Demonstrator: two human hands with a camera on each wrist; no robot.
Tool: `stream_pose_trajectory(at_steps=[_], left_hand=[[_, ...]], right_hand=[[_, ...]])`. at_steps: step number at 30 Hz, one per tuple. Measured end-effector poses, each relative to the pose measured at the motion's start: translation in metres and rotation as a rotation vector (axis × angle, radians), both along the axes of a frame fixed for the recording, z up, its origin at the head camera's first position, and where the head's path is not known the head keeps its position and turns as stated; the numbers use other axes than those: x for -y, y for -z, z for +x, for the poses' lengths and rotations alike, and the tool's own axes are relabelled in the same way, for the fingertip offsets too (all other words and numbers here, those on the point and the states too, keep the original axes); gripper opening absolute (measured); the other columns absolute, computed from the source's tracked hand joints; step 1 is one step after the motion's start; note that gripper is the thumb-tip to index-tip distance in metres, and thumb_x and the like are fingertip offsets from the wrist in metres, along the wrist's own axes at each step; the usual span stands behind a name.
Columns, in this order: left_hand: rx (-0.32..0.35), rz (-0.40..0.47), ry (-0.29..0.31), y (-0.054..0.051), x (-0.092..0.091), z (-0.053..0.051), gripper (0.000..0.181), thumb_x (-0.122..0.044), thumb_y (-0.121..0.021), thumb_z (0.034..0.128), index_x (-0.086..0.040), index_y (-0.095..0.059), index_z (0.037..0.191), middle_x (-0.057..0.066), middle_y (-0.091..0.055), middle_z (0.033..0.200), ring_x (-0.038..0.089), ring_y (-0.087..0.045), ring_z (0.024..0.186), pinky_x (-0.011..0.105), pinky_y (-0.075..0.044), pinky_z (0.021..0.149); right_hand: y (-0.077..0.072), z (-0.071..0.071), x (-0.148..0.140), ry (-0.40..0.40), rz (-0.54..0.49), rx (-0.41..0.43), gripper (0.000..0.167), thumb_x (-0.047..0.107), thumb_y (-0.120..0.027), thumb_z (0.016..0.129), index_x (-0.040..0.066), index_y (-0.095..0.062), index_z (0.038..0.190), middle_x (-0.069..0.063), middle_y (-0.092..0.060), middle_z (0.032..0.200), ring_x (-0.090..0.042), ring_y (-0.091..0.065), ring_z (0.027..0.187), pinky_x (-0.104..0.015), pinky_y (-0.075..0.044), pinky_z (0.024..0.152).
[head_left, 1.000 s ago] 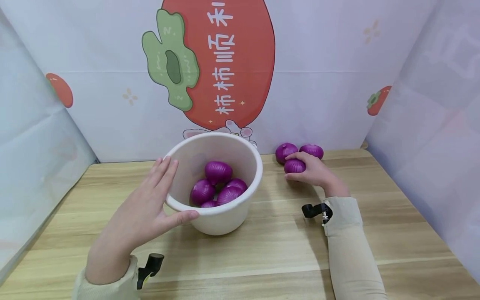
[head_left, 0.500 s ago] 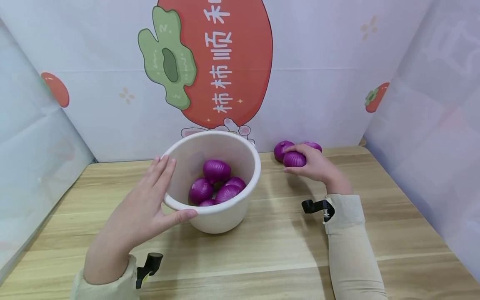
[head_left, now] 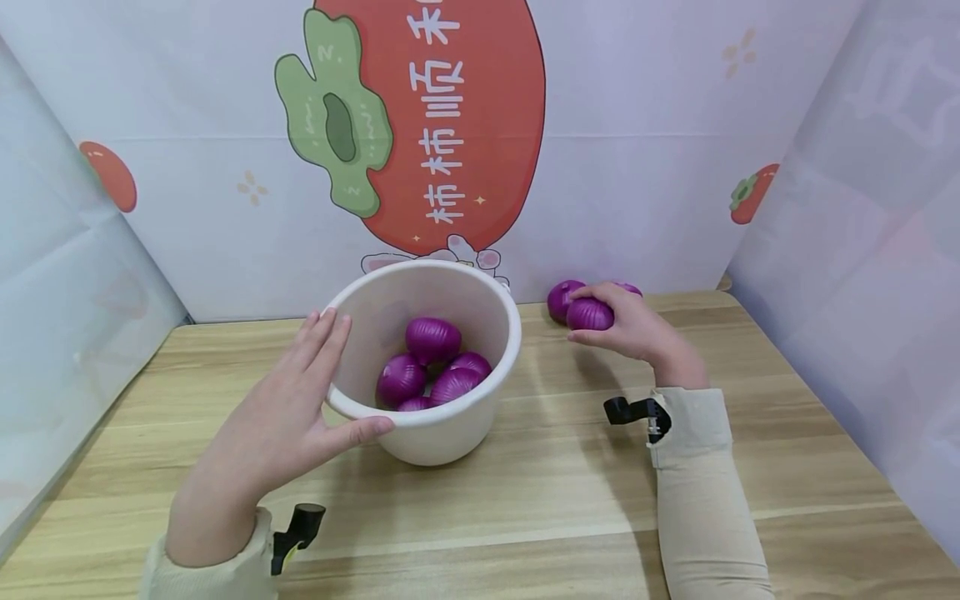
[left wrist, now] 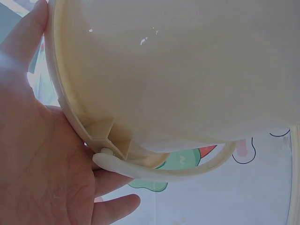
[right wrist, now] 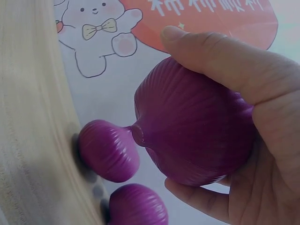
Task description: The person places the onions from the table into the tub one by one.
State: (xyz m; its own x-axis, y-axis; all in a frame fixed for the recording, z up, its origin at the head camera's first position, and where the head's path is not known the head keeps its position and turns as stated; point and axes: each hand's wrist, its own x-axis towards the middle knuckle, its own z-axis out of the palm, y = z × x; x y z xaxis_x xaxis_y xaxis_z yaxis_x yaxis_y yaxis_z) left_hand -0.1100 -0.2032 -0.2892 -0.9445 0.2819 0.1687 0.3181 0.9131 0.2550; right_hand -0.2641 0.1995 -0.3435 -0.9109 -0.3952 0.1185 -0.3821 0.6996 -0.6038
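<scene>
My left hand (head_left: 281, 421) rests against the left rim of a white bucket (head_left: 438, 442), fingers fairly straight and thumb spread along the near rim. In the left wrist view the palm lies beside the rim, near the hinge of a white carrying handle (left wrist: 164, 176). Several purple onions lie inside the bucket, among them an onion (head_left: 433, 340) on top. To the right, my right hand (head_left: 637, 329) grips a purple onion (right wrist: 192, 126) between thumb and fingers, held a little above the table. Two more stand behind it: an onion (right wrist: 110, 150) and another onion (right wrist: 139, 206), partly hidden in the head view.
The wooden table (head_left: 540, 517) meets a white printed backdrop (head_left: 637, 167) right behind the bucket and loose onions. White sheets also hang on the left and right sides. A black wrist camera mount (head_left: 633, 410) sticks out from the right sleeve.
The right hand has lifted the onion slightly off the table, now overlapping the ones behind. The left hand keeps its place on the bucket. The head view has shifted slightly.
</scene>
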Motion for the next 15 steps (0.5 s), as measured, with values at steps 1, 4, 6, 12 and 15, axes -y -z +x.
stream_pose_trajectory(at_steps=[1, 4, 6, 12, 15], left_hand=[[0.0, 0.001, 0.0, 0.0, 0.0, 0.0, 0.113, -0.071, -0.065, 0.0811, -0.008, -0.015, 0.16, 0.014, -0.014, 0.167, 0.035, -0.011, 0.155, 0.067, -0.031, 0.112], [-0.004, 0.001, 0.001, 0.0, 0.0, 0.0, 0.112, -0.071, -0.065, 0.0811, -0.007, -0.015, 0.16, 0.015, -0.014, 0.167, 0.035, -0.012, 0.155, 0.067, -0.032, 0.112], [-0.005, 0.001, 0.002, 0.0, 0.0, 0.0, 0.112, -0.071, -0.065, 0.0811, -0.007, -0.016, 0.16, 0.015, -0.014, 0.167, 0.035, -0.012, 0.155, 0.067, -0.032, 0.112], [-0.003, 0.0, 0.002, 0.0, 0.0, 0.0, 0.112, -0.071, -0.065, 0.0812, -0.008, -0.015, 0.16, 0.014, -0.013, 0.167, 0.035, -0.011, 0.155, 0.067, -0.032, 0.112], [0.004, 0.005, 0.002, 0.0, 0.0, 0.0, 0.113, -0.071, -0.065, 0.0811, -0.008, -0.014, 0.16, 0.014, -0.012, 0.167, 0.035, -0.01, 0.155, 0.067, -0.031, 0.113]], right_hand=[[-0.001, 0.001, 0.0, 0.0, -0.001, 0.003, 0.059, 0.026, -0.082, 0.083, 0.009, -0.057, 0.134, -0.018, -0.055, 0.137, -0.038, -0.054, 0.122, -0.057, -0.05, 0.098], [-0.003, 0.002, 0.001, 0.0, -0.01, 0.009, 0.057, 0.026, -0.081, 0.083, 0.01, -0.058, 0.133, -0.017, -0.055, 0.137, -0.038, -0.053, 0.123, -0.057, -0.05, 0.098], [-0.005, 0.003, 0.001, -0.001, -0.015, 0.003, 0.056, 0.026, -0.081, 0.083, 0.01, -0.058, 0.132, -0.018, -0.056, 0.136, -0.037, -0.053, 0.122, -0.057, -0.05, 0.098], [-0.009, 0.005, 0.002, -0.008, -0.018, -0.02, 0.055, 0.024, -0.081, 0.083, 0.007, -0.058, 0.131, -0.02, -0.057, 0.134, -0.038, -0.053, 0.121, -0.056, -0.049, 0.099], [-0.012, 0.007, 0.002, -0.015, -0.02, -0.029, 0.056, 0.023, -0.081, 0.084, 0.006, -0.058, 0.131, -0.02, -0.057, 0.133, -0.038, -0.054, 0.12, -0.056, -0.049, 0.099]])
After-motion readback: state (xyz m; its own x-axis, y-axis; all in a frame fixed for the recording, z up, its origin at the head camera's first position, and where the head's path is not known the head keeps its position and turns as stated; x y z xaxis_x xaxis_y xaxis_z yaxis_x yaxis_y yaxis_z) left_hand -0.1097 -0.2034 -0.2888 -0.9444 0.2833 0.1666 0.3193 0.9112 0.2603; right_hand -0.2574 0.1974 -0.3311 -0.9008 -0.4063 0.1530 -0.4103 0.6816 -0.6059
